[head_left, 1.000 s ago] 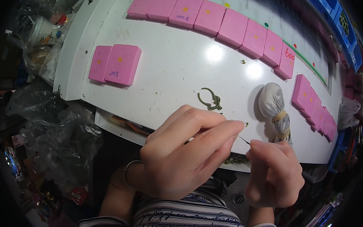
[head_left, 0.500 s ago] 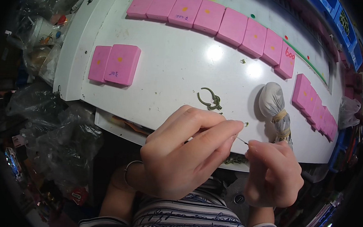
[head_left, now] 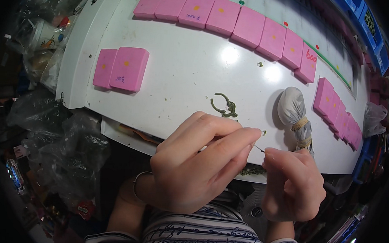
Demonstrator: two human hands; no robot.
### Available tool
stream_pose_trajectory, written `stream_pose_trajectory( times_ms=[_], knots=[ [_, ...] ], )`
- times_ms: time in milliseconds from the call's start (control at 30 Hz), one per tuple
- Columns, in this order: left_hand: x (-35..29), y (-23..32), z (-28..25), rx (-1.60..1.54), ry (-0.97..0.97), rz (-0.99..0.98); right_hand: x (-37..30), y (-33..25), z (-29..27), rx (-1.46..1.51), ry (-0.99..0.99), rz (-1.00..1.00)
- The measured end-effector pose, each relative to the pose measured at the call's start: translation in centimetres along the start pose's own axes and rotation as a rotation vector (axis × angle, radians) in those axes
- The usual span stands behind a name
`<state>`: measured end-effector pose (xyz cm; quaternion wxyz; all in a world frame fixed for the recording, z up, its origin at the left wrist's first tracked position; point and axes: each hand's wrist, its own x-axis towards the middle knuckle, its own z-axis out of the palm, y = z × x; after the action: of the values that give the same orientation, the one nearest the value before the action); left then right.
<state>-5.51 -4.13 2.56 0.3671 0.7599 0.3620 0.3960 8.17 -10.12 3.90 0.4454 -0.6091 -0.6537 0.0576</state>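
A short, thin dark wire-like piece [head_left: 259, 148] spans the small gap between my two hands, over the near edge of the white table. My left hand [head_left: 197, 161] is closed, its thumb and fingertips pinching the piece's left end. The other end sits in the pinch of my right hand [head_left: 292, 181], whose fingers are curled. What lies inside either pinch is hidden. Just beyond my left fingers, a dark green curved clip-like piece [head_left: 225, 106] rests on the table. A tiny green bit [head_left: 263, 132] lies by my left fingertips.
Pink blocks stand in a row [head_left: 222, 17] at the back, a pair [head_left: 129, 69] at left and a stack [head_left: 332, 102] at right. A grey-wrapped bundle with rubber bands [head_left: 292, 111] lies beyond my right hand. A pale strip with coloured dots [head_left: 296, 21] runs behind.
The dotted strip behind the pink row has shifted to the left and away. My right fingertips have moved very slightly left and up; my left hand stays put.
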Motion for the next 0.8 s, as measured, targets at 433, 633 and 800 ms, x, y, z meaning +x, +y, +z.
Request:
stream_pose_trajectory(
  times_ms=[433, 633, 800],
  knots=[
    [0.26, 0.26, -0.13, -0.079, -0.023, -0.061, -0.06, 0.1, -0.11, 0.038, -0.005, 0.01],
    [0.21, 0.29, -0.18, -0.102, -0.029, -0.068, -0.12, 0.01, -0.18, 0.03, -0.006, 0.016],
    [0.23, 0.32, -0.11, -0.079, -0.028, -0.067, -0.21, 0.04, -0.12, 0.03, 0.012, 0.035]
  ],
)
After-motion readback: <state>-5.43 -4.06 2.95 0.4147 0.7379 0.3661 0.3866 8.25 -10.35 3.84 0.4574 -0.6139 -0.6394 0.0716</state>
